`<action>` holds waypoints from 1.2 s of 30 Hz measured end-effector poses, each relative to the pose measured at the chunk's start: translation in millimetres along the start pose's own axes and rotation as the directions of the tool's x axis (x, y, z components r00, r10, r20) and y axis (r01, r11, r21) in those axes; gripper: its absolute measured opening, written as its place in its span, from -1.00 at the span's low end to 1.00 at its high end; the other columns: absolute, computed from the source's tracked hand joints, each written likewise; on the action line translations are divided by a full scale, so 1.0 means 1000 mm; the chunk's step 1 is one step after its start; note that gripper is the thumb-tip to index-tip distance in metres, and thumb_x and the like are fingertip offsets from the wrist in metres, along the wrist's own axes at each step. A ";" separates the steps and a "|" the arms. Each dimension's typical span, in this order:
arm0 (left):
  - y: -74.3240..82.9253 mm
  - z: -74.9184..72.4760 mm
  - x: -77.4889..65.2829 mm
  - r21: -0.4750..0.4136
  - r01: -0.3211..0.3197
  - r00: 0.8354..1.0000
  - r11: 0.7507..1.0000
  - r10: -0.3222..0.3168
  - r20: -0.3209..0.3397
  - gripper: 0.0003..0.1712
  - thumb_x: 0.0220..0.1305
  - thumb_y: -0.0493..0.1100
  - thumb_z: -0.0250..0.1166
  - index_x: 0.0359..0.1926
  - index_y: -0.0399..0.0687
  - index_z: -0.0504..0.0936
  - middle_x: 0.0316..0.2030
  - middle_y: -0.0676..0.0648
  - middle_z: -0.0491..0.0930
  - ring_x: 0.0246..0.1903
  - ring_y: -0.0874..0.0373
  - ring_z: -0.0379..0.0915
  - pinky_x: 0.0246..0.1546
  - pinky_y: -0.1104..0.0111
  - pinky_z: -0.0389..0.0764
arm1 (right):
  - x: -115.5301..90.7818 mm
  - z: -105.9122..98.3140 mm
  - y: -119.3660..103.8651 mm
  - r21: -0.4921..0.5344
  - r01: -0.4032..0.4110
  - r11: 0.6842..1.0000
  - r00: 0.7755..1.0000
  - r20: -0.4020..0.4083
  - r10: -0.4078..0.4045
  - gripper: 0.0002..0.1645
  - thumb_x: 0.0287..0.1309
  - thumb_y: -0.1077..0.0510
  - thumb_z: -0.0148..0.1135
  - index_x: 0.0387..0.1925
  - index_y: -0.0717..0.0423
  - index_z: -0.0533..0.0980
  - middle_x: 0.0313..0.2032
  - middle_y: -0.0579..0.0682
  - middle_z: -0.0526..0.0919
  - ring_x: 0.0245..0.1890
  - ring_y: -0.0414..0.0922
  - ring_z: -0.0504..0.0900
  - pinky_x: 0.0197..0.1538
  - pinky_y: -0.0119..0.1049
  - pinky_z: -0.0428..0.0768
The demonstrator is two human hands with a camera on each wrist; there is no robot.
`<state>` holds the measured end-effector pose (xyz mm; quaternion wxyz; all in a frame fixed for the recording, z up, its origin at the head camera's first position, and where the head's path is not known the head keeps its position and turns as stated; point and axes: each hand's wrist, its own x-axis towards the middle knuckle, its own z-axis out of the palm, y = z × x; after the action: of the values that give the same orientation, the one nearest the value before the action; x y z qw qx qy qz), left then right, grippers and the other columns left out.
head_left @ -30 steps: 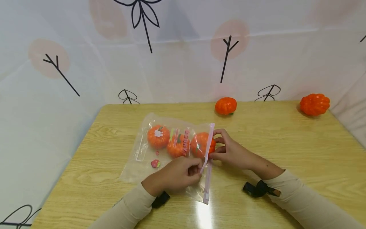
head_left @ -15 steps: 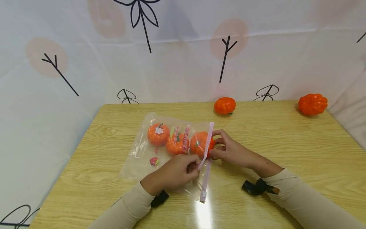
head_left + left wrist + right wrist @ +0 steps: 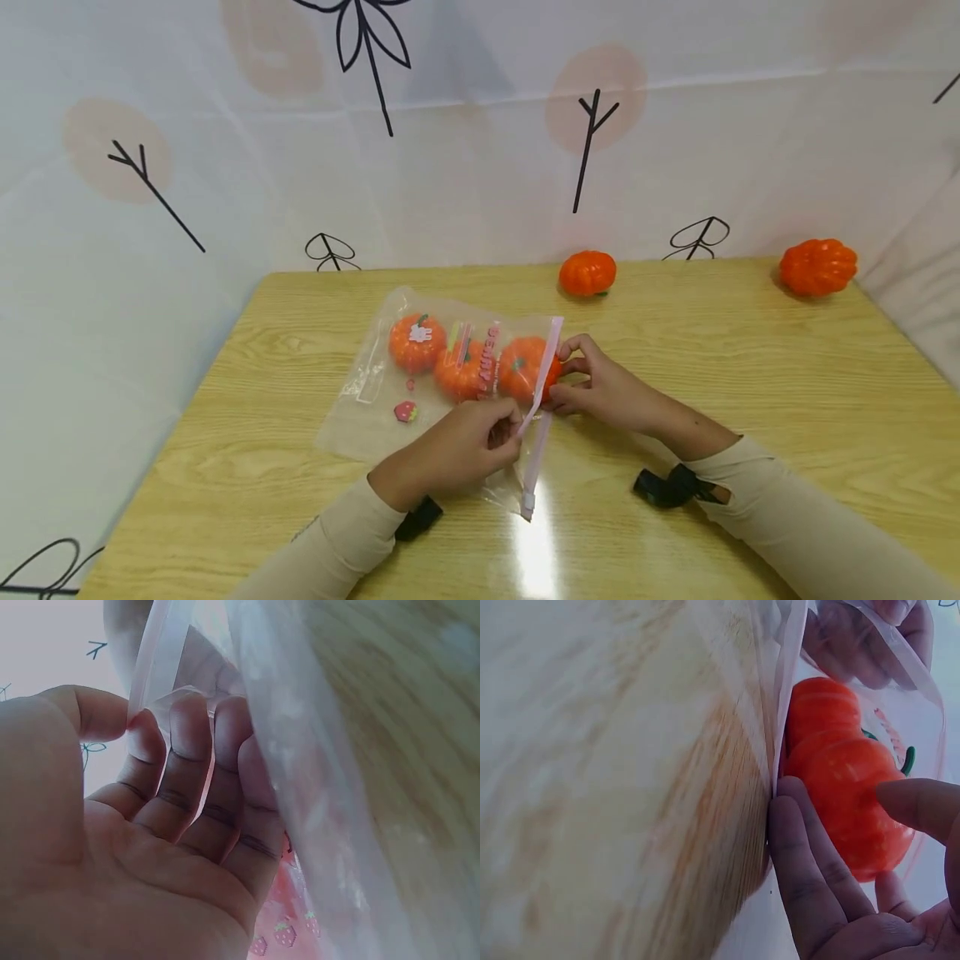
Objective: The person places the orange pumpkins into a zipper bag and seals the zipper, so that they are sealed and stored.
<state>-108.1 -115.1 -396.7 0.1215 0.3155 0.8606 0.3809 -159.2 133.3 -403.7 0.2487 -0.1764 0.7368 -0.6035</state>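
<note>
A clear zip bag (image 3: 360,425) with pink printing lies on the table, its pink-edged mouth toward the right. Inside sit two orange toy pumpkins, one at the back (image 3: 411,357) and one in the middle (image 3: 453,377). A third pumpkin (image 3: 519,367) lies just inside the mouth. My left hand (image 3: 465,446) pinches the pink edge between thumb and index finger; the left wrist view shows its other fingers (image 3: 191,735) loosely curled. My right hand (image 3: 611,396) holds the third pumpkin (image 3: 847,787) at the mouth, digits spread around it and thumb touching it.
Two more orange pumpkins stand along the table's back edge, one near the middle (image 3: 587,273) and another at the far right (image 3: 817,267). A white patterned cloth (image 3: 465,183) hangs behind the wooden table (image 3: 712,350). The bag's white slider (image 3: 528,502) is at its near corner.
The bag's near corner with the slider has swung a little left and away from me. Both hands shift only slightly, keeping their holds. The head view has tilted a little.
</note>
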 end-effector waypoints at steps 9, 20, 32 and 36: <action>0.000 0.000 0.001 0.004 -0.027 1.000 1.000 0.027 -0.015 -0.83 0.27 -0.24 0.25 -0.38 0.08 0.42 -0.50 0.16 0.40 -0.45 0.37 0.33 -0.41 0.55 0.37 | -0.001 0.000 -0.001 -0.006 -0.003 1.000 1.000 0.008 0.003 -0.50 0.37 0.27 0.16 0.14 0.21 0.09 0.16 0.45 0.37 -0.08 0.08 0.73 -0.06 -0.14 0.72; -0.001 0.001 0.003 0.007 -0.034 0.999 0.999 0.034 -0.033 -0.85 0.25 -0.24 0.25 -0.37 0.08 0.44 -0.50 0.16 0.43 -0.46 0.38 0.35 -0.42 0.55 0.41 | 0.000 0.000 0.002 -0.019 0.010 1.000 1.000 0.029 -0.010 -0.51 0.41 0.30 0.08 0.27 0.31 0.19 0.20 0.42 0.39 -0.01 0.03 0.70 -0.01 -0.18 0.70; -0.004 0.002 0.002 -0.013 -0.047 0.999 0.999 0.046 -0.022 -0.90 0.23 -0.30 0.22 -0.33 -0.02 0.48 -0.49 0.13 0.46 -0.46 0.38 0.36 -0.39 0.53 0.46 | 0.000 0.000 0.002 -0.074 0.049 0.996 0.995 0.093 -0.042 -0.40 0.43 0.25 0.07 0.41 0.30 0.19 0.20 0.41 0.40 0.04 0.04 0.66 0.03 -0.24 0.68; -0.003 0.002 0.003 0.017 -0.037 0.999 0.999 0.037 -0.016 -0.91 0.24 -0.28 0.25 -0.30 -0.03 0.50 -0.49 0.15 0.47 -0.44 0.37 0.40 -0.17 0.46 0.44 | 0.001 -0.001 0.003 -0.095 0.055 0.994 0.994 0.102 -0.046 -0.41 0.45 0.24 0.06 0.42 0.27 0.21 0.21 0.37 0.42 0.08 0.05 0.64 0.03 -0.26 0.68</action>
<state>-110.9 -113.4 -400.2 0.1049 0.3294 0.8586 0.3785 -160.6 134.0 -406.6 0.2610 -0.2370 0.7474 -0.5631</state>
